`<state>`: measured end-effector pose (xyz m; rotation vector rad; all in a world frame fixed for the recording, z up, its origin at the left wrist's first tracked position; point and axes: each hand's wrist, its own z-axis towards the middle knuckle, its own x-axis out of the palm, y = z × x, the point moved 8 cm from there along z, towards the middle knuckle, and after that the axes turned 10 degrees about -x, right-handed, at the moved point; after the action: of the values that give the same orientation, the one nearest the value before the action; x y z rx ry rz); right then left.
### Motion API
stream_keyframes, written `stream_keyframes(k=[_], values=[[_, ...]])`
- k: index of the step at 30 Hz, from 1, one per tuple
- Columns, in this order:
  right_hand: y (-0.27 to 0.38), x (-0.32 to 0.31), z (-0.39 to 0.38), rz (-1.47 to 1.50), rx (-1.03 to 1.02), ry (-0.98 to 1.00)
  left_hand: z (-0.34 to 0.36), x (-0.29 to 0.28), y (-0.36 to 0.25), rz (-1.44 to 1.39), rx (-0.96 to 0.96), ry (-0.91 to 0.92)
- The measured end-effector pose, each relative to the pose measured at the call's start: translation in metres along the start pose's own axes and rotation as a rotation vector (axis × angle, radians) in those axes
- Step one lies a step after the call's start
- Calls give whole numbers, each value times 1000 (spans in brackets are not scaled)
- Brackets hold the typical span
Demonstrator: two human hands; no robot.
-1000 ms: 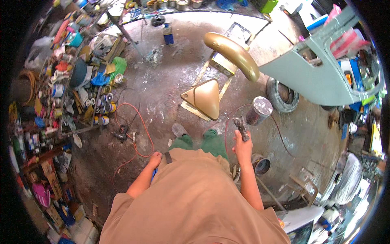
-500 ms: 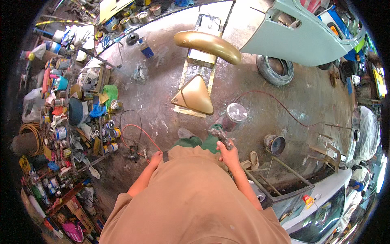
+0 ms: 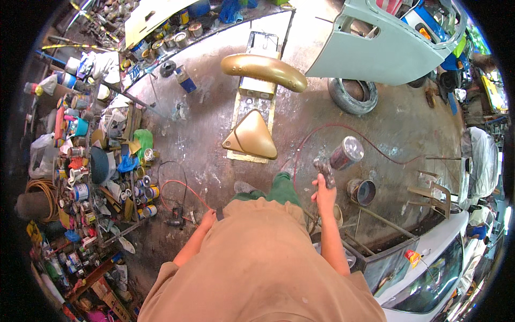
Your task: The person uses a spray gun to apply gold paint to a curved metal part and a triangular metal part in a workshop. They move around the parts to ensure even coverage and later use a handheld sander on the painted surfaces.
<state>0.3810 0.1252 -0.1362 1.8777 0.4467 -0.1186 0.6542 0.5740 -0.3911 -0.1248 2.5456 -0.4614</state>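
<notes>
My right hand [image 3: 325, 194] is closed around the handle of a spray gun [image 3: 323, 165], held out to the right of my legs. The gun carries a round paint cup [image 3: 346, 153] with a pale lid. At my left hip, my left hand [image 3: 208, 218] is closed where an orange-red hose [image 3: 182, 183] comes up from the floor. Ahead of me lies a gold triangular side panel [image 3: 251, 137] on a long, paper-edged stand [image 3: 271, 115]. Beyond it, a gold curved fender [image 3: 263, 70] rests across a box on the same stand.
Shelves crowded with paint cans [image 3: 80, 191] line the left. A tyre [image 3: 353, 96] lies right of the stand, near a pale car door [image 3: 370, 53]. A dark red hose [image 3: 375, 140] curves over the floor. A bucket [image 3: 366, 192], a metal frame [image 3: 389, 222] and a car [image 3: 429, 273] are at right.
My right hand has swung the spray gun outward to the right, away from my leg, and the cup has tilted. My left hand stays by my hip. The view has shifted slightly.
</notes>
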Motion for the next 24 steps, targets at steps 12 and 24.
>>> stream_keyframes(k=[12,24], values=[[85,106,116,-125,-470,49,-27,-22,-26,-92,-82,-120],[48,114,148,-80,-496,134,15,25,2,-73,-118,-127]])
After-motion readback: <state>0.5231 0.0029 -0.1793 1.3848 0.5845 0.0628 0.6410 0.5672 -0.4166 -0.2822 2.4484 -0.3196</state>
